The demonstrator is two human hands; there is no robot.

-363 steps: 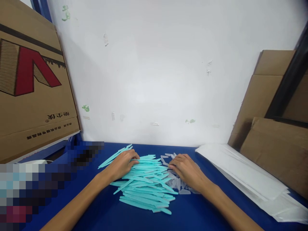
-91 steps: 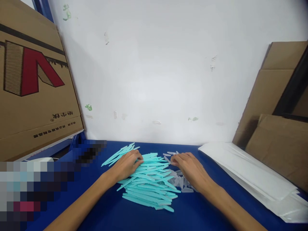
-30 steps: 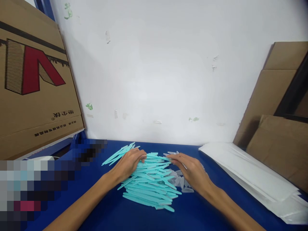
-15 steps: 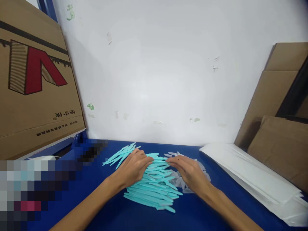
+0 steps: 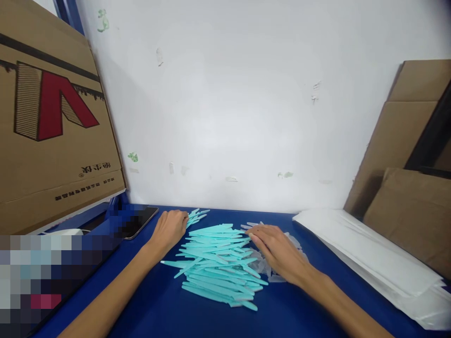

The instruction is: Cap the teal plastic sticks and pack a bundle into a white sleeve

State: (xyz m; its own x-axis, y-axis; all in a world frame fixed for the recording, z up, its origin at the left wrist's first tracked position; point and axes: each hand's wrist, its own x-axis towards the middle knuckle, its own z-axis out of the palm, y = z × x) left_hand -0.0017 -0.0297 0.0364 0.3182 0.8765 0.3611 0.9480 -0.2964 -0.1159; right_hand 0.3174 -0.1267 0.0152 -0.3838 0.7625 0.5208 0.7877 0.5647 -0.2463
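Note:
A heap of thin turquoise sticks (image 5: pixel 220 267) lies on the blue table (image 5: pixel 141 300) between my forearms. My left hand (image 5: pixel 172 227) is at the smaller turquoise pile (image 5: pixel 199 214) behind and left of the heap, fingers bent together; what they hold, if anything, is hidden. Over the near-left edge of a pile of translucent pieces (image 5: pixel 262 265), my right hand (image 5: pixel 271 241) has its thumb and fingers close together by the heap's right end. I cannot make out anything between them.
White sheets or bags (image 5: pixel 369 263) lie at the right, beside brown cardboard (image 5: pixel 412 216). A printed carton (image 5: pixel 70 155) leans at the left, with a dark phone (image 5: pixel 143 223) below it. A white wall (image 5: pixel 225 103) stands behind the table.
My left hand has moved left from the main heap to the smaller pile, uncovering the heap's left ends. My right hand has shifted slightly right.

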